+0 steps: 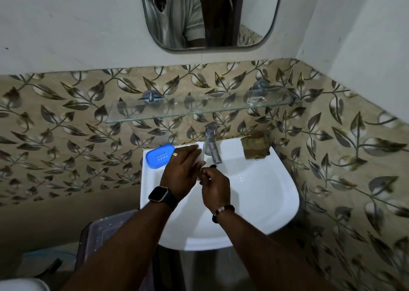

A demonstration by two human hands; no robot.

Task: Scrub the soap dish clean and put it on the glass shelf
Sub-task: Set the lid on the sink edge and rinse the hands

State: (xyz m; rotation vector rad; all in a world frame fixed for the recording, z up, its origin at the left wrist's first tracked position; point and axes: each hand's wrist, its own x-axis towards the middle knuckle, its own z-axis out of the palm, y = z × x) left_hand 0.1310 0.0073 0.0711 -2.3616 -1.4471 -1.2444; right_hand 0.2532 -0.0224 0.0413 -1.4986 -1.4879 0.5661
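Note:
A blue soap dish part (159,156) with small drain holes lies on the back left ledge of the white sink (261,191). My left hand (181,171) reaches over the basin just right of it, fingers closed over a pale whitish piece (201,157) beside the tap (211,143). My right hand (215,187) is curled right against that piece from below; whether it grips it is unclear. The glass shelf (177,113) runs along the tiled wall above the tap.
A brown scrub pad (256,147) sits on the sink's back right ledge. A small clear object (256,100) rests on the shelf's right end. A mirror (210,13) hangs above. A lidded plastic box (106,231) stands on the floor at the left.

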